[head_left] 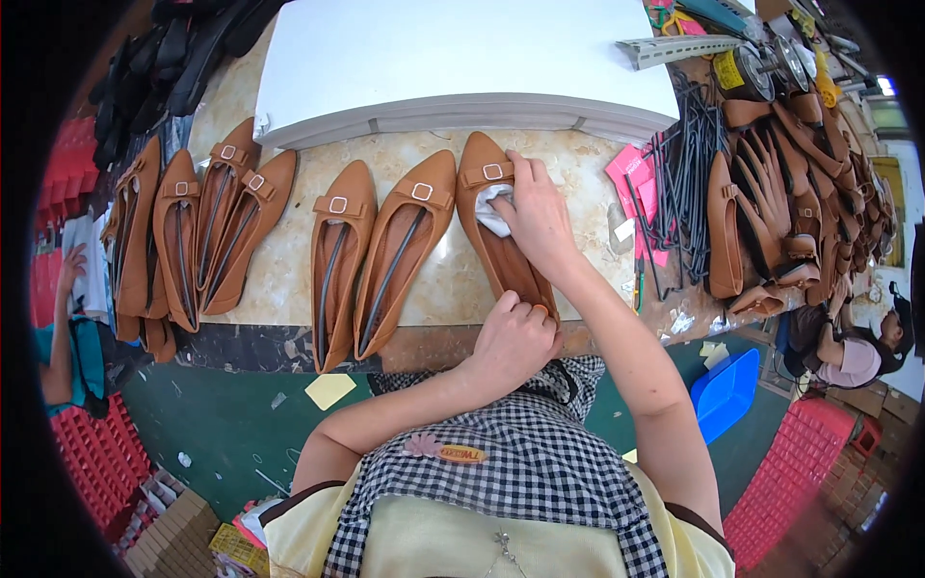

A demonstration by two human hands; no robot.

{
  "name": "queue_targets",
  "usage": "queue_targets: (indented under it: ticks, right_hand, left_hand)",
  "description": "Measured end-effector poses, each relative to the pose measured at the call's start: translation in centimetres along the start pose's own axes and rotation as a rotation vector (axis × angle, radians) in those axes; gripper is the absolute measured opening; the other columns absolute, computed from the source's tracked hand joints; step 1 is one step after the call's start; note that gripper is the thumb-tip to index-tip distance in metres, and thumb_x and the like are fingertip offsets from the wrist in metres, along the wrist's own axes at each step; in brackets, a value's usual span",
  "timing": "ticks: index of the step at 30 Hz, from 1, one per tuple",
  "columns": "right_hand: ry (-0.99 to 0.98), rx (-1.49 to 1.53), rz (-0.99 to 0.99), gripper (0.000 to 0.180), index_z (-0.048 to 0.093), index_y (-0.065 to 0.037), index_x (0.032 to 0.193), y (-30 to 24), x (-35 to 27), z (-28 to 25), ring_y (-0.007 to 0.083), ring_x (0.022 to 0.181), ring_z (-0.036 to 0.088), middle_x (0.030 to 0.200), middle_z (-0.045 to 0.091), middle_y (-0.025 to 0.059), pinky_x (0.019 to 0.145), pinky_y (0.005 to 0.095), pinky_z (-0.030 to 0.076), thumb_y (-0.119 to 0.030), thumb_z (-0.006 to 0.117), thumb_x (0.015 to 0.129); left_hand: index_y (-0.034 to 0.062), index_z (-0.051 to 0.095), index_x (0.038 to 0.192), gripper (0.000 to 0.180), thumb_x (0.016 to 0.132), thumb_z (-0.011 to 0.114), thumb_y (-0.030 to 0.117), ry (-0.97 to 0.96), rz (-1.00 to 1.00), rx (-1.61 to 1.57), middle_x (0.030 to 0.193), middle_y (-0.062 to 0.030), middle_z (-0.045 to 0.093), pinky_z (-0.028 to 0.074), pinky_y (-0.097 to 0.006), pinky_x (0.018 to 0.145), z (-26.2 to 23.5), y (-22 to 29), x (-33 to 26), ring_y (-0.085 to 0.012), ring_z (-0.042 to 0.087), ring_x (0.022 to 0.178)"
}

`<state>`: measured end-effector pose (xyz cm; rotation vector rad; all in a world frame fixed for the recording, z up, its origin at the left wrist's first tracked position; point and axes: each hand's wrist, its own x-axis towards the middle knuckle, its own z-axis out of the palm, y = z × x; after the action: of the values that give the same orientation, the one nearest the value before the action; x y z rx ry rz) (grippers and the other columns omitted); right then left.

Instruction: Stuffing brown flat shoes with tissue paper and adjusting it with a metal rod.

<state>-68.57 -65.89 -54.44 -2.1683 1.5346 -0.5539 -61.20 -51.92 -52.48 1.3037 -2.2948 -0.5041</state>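
A brown pointed flat shoe (479,173) with a bow and square buckle lies on the marbled worktop in front of me, toe pointing away. My left hand (516,339) is closed around its heel. My right hand (536,207) grips the toe end, fingers along the outer side and thumb at the opening. A crumpled white wad (492,214), paper or cloth, pokes out of the toe opening beside that thumb. Just left lie two matching shoes, a nearer one (438,173) and a farther one (355,183), each with a dark rod inside.
More brown shoes (265,183) stand grouped at the left. On the right are a heap of shoes (809,193), a bundle of dark rods (682,164) and pink cards (636,178). A white board (462,48) spans the back. A blue bin (725,395) sits below; other people work at both sides.
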Motion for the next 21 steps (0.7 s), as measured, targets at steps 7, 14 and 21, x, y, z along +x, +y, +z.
queue_targets:
  ticks: [7,14,21]
  right_hand:
    - [0.122,0.159,0.04,0.047,0.059,-0.002,0.112,1.7,1.6,0.7,0.0367,0.088,0.063,0.106,0.06,0.0181,0.078,0.044,0.052,-0.017,0.076,0.07]
    - [0.309,0.621,0.1,0.046,0.058,-0.002,0.114,-1.3,-3.9,-7.0,0.0303,0.089,0.064,0.108,0.06,0.0163,0.079,0.0384,0.053,-0.014,0.075,0.073]
    - [0.239,-0.292,0.354,0.022,0.061,-0.004,0.098,13.1,-13.1,-9.3,0.0362,0.081,0.063,0.093,0.063,0.0156,0.068,0.0443,0.052,-0.02,0.068,0.085]
  left_hand:
    - [0.0064,0.067,0.069,0.015,0.075,0.068,0.02,-0.044,0.068,0.034,0.071,-0.0065,0.06,0.04,-0.035,0.075,-1.5,-0.8,0.2,-0.02,0.06,0.07]
    - [0.0001,0.052,0.13,0.049,0.085,0.065,0.016,0.698,-0.415,-0.652,0.115,-0.0121,0.064,0.039,-0.041,0.103,-3.2,-1.1,1.8,-0.0289,0.056,0.115]
    - [-0.0021,0.049,0.127,0.055,0.096,0.044,0.042,0.16,-0.722,-1.516,0.103,-0.0221,0.065,0.057,-0.035,0.063,-4.0,-2.7,0.5,-0.0274,0.068,0.079]
